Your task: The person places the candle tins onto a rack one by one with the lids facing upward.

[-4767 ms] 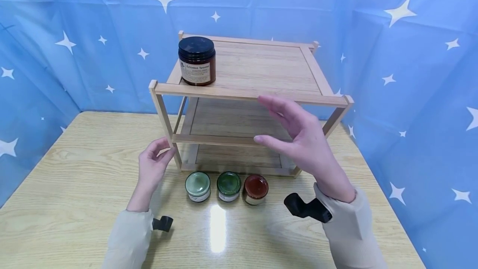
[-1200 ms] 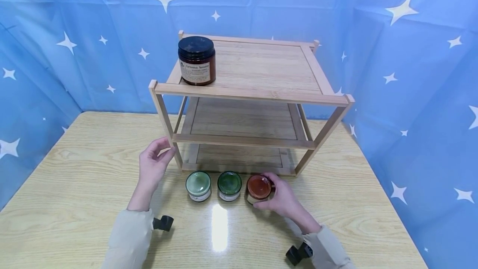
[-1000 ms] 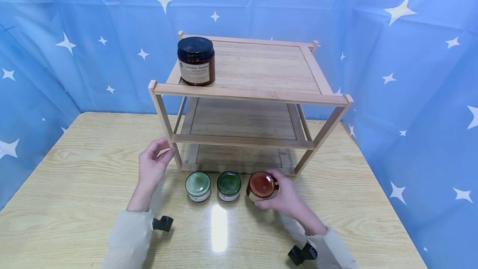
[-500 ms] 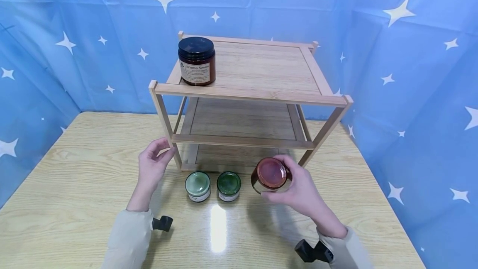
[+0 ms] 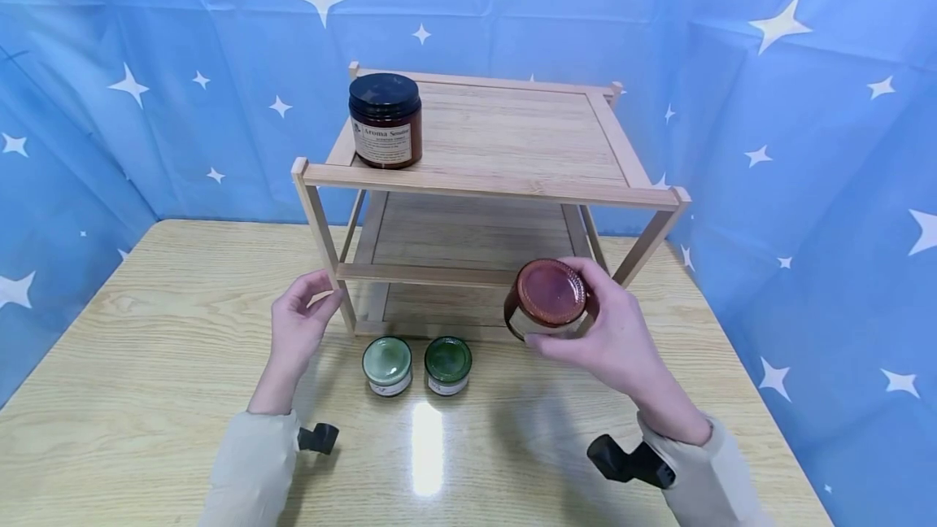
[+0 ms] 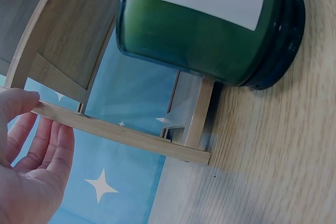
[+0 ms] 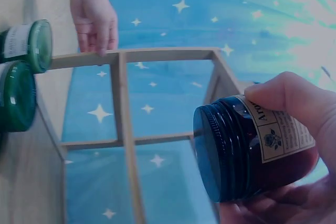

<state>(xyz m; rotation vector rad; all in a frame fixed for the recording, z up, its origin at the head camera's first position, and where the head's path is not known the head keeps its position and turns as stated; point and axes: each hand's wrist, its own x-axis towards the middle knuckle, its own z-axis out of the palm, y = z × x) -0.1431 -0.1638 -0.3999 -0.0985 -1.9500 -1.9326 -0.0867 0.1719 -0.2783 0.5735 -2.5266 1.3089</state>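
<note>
My right hand [image 5: 611, 336] grips a brown-red candle jar [image 5: 551, 293], held in the air before the shelf's right side. The jar is upside down, its base facing up; its black lid [image 7: 212, 150] shows in the right wrist view. With thumb and fingertips, my left hand [image 5: 302, 315] pinches the front left leg [image 6: 105, 129] of the wooden shelf [image 5: 490, 185]. Two more jars stand upside down on the table before the shelf: a pale green jar [image 5: 387, 364] and a dark green jar [image 5: 448, 364]. A green jar [image 6: 210, 24] looms close in the left wrist view.
An upright brown jar with a black lid [image 5: 385, 120] stands at the left of the shelf's top tier. Below are a middle tier [image 5: 468, 226] and a bottom tier [image 5: 454, 307]. A blue star-patterned curtain [image 5: 220, 104] hangs behind the wooden table [image 5: 146, 332].
My right hand came down from beside the top tier, took hold of the brown-red jar on the table and lifted it up and rightward. My left hand has stayed on the leg.
</note>
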